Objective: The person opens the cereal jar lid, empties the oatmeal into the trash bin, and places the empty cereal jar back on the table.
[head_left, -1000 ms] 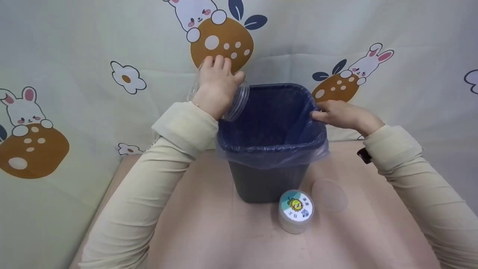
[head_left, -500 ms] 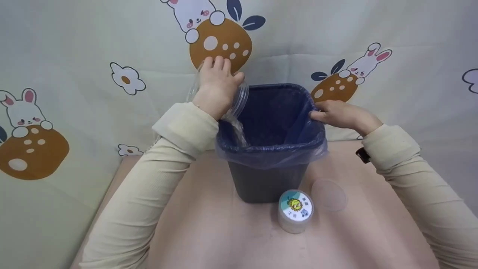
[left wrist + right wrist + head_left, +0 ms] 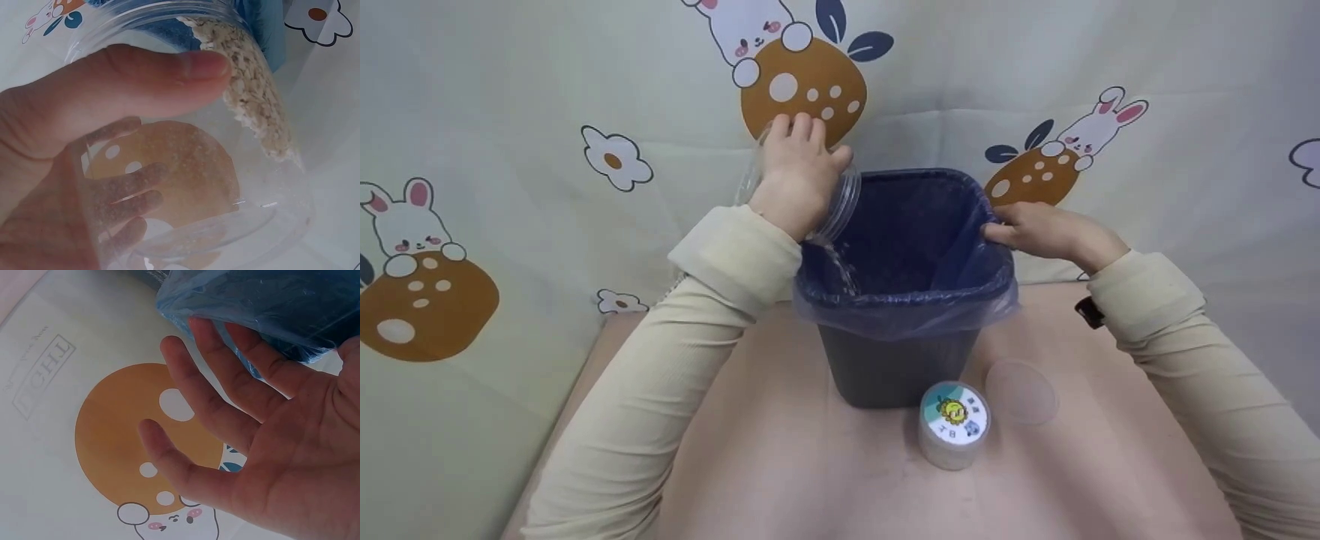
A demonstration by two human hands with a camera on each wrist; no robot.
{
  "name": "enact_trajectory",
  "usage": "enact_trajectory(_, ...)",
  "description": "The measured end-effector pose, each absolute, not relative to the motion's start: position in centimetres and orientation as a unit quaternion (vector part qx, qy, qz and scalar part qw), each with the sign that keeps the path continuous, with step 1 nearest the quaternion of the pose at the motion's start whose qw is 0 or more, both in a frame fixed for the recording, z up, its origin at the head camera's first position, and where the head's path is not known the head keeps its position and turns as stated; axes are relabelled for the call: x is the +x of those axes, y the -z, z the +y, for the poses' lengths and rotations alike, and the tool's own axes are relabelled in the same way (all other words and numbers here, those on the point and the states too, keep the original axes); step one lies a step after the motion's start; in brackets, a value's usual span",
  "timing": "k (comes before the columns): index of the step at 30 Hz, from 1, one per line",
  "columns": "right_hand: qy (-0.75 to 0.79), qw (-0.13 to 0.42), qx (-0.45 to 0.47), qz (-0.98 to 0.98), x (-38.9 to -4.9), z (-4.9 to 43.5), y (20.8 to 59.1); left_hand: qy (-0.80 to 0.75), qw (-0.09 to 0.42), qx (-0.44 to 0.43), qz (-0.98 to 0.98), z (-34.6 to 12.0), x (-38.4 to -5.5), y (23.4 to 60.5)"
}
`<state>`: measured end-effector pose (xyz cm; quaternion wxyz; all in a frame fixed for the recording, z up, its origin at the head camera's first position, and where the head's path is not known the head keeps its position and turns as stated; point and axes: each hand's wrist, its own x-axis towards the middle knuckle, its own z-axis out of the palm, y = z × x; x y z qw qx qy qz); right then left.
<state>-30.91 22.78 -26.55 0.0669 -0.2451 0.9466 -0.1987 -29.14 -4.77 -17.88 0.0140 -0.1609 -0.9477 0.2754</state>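
My left hand (image 3: 795, 169) grips a clear plastic jar (image 3: 185, 225), thumb and fingers on opposite sides of its wall. The jar is tipped sideways, mouth over the left rim of a grey trash bin (image 3: 896, 367). Pale flakes like oats (image 3: 247, 84) lie along the jar's lower wall, and a stream of flakes (image 3: 841, 270) falls into the bin. A blue plastic bag (image 3: 900, 319) lines the bin and folds over its rim. At the right rim my right hand (image 3: 1050, 232) holds the edge, thumb over the top; in the right wrist view its outer fingers (image 3: 197, 382) stretch loosely outside.
A small round tub (image 3: 956, 424) with a sunflower label stands in front of the bin. To its right, a clear flat disc (image 3: 1021, 391) lies on the pinkish table (image 3: 810, 480). Behind everything hangs a pale curtain (image 3: 930, 135) printed with rabbits.
Flakes have begun to pour from the jar into the bin; a second ago none were falling. Both hands and the bin stay in nearly the same place.
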Motion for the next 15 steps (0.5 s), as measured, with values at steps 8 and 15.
enact_trajectory(8,0.198,0.064,-0.241,0.948,-30.92,22.67,26.54,-0.278,0.015,-0.157,-0.948,-4.57,-29.19,18.0)
enact_trajectory(15,0.196,0.058,-0.237,0.95,-30.81,22.56,26.46,-0.279,0.013,-0.154,-0.948,-4.39,-29.35,18.07)
